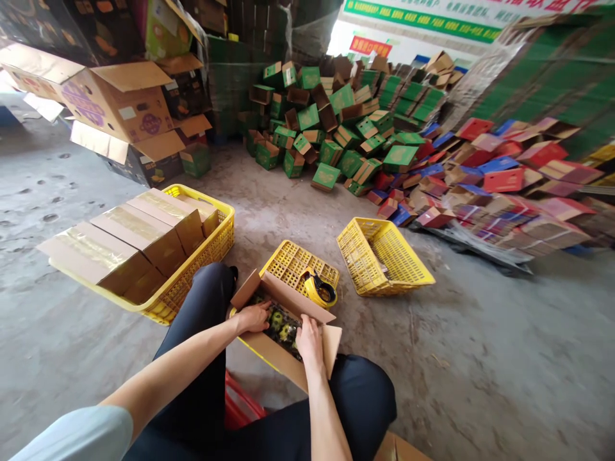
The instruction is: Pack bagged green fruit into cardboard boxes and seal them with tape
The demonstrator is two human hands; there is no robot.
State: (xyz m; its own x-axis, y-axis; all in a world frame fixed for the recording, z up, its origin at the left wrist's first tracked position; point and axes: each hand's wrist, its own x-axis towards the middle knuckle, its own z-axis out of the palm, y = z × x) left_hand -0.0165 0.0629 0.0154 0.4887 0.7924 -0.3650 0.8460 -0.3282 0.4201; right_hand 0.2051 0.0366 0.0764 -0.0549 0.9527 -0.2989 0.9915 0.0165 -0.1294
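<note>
An open cardboard box [298, 296] with raised flaps sits between my knees. Inside lie several round yellow-green fruits [277, 319] in what looks like dark packing with a clear, shiny cover. My left hand [254, 317] reaches into the left end, its fingers stretched out over the dark packing. At the right end, my right hand [309, 339] has its fingers down on the contents, thumb apart. Neither hand appears to grip anything. A yellow tape dispenser [321, 291] rests just beyond the box, on an upturned yellow crate [288, 256].
To the left stands a yellow crate [225, 224] of taped cartons [129, 227]. A tilted yellow basket [355, 253] is at the right. Piles of green boxes [327, 176] and red and blue boxes [502, 180] lie behind. Large open cartons [120, 105] are stacked back left.
</note>
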